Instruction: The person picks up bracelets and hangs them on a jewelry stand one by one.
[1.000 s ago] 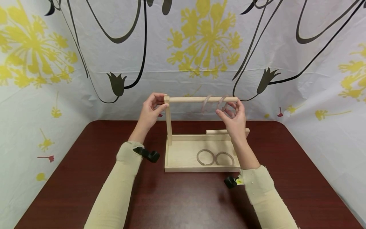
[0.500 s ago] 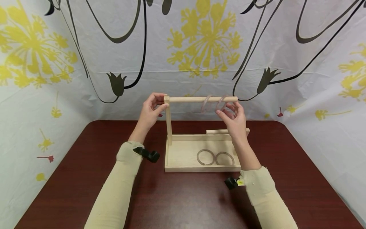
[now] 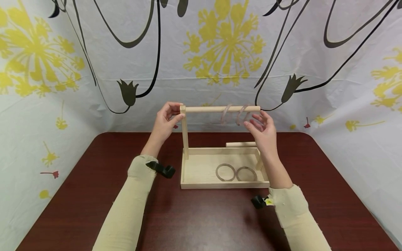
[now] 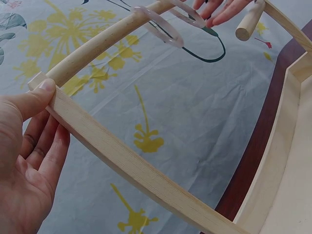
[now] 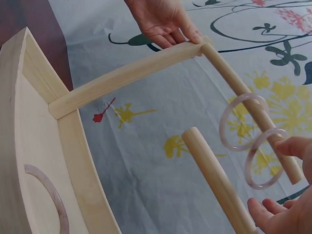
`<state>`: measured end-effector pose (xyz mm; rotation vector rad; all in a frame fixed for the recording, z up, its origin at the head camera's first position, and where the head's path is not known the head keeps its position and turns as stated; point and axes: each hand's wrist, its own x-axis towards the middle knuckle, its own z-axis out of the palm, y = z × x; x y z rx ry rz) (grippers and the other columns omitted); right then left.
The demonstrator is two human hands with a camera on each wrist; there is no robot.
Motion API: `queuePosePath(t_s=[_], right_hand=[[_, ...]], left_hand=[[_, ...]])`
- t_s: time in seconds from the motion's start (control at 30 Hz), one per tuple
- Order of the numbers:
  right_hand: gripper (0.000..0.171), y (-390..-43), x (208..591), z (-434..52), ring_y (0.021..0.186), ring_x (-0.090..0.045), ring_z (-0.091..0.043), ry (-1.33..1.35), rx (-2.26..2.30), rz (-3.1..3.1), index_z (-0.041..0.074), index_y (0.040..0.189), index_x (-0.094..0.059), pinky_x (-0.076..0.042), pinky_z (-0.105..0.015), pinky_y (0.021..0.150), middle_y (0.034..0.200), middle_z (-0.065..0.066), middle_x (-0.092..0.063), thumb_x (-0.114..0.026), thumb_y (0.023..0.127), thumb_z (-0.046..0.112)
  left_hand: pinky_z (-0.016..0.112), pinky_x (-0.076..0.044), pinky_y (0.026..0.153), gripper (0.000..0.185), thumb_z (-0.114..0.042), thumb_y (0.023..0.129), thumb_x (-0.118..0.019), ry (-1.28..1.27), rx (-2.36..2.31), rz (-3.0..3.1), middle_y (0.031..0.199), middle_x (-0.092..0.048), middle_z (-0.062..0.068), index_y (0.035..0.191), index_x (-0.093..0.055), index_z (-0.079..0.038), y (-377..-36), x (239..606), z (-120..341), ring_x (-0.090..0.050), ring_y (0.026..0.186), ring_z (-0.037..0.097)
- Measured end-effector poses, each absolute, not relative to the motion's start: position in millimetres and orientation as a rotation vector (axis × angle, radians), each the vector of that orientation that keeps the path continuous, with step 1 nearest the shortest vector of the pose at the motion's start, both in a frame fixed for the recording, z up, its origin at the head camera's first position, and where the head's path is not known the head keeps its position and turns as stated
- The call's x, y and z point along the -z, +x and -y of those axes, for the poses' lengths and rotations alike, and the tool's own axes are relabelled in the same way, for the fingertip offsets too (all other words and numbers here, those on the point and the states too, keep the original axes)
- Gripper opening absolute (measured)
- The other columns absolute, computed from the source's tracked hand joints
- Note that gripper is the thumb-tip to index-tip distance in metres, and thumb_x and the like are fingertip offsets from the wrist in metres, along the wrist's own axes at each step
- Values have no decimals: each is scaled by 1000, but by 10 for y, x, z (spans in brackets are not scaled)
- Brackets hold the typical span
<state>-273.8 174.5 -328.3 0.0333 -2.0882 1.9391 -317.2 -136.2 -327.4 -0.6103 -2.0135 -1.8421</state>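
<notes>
A wooden stand has a tray base [image 3: 201,167], an upright post [image 3: 185,134] on the left and a top dowel [image 3: 207,109]. Two clear pinkish rings [image 3: 226,114] [image 3: 242,115] hang on the dowel; in the right wrist view these hanging rings [image 5: 241,122] [image 5: 265,158] sit side by side. My left hand [image 3: 171,113] pinches the post's top corner, thumb [image 4: 41,92] on its front. My right hand [image 3: 259,122] hovers open just right of the outer ring, one fingertip [image 5: 292,146] close to it. Two more rings [image 3: 225,172] [image 3: 246,173] lie flat in the tray.
A shorter, lower dowel [image 3: 240,144] sticks out at the stand's back right, under my right hand. The stand sits on a dark red table [image 3: 94,181]. A white cloth with yellow flowers [image 3: 226,45] hangs close behind and at both sides.
My right hand has let go of the outer hanging ring, opened its fingers and drawn back slightly to the right. The left hand has not moved.
</notes>
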Motion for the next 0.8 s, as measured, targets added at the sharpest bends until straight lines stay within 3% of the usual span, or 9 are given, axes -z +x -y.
queuePosePath(t_s=[0.13,0.3,0.57,0.63,0.8], right_hand=[[74,-2709,3269,-1812,140,-47,-27,37,-1893,2104,13,156,-27,-46,-23,107,153,-12,-44,-67,94,15],[69,-2683,3269,-1901,137,-50,-28,36,-1846,2117,13,154,-32,-48,-12,97,151,-14,-46,-66,94,12],[43,-2662,3333,-2073,115,-60,-8,78,-1823,2080,13,135,-54,-49,-9,87,121,10,-60,-67,94,8],[38,-2652,3351,-2114,113,-60,-5,88,-1804,2094,12,131,-57,-49,-8,86,116,16,-61,-67,94,9],[36,-2625,3379,-2181,112,-61,-5,91,-1725,2123,8,130,-60,-49,-8,83,117,14,-63,-67,94,9]], left_hand=[[17,-52,79,33,4,93,-64,-610,1848,2009,109,-63,-7,124,-54,10,-3154,3268,1366,-61,97,2],[18,-53,78,33,3,94,-64,-602,1845,2021,110,-64,-1,125,-54,9,-3137,3262,1369,-61,97,3],[17,-52,70,33,0,94,-65,-597,1844,2028,109,-63,0,125,-55,7,-3158,3259,1367,-61,97,5],[17,-52,73,33,0,94,-64,-597,1842,2027,108,-63,-1,125,-55,8,-3164,3261,1367,-61,97,5],[17,-52,76,33,1,94,-64,-603,1835,2030,112,-64,6,125,-55,9,-3167,3263,1367,-61,98,5]])
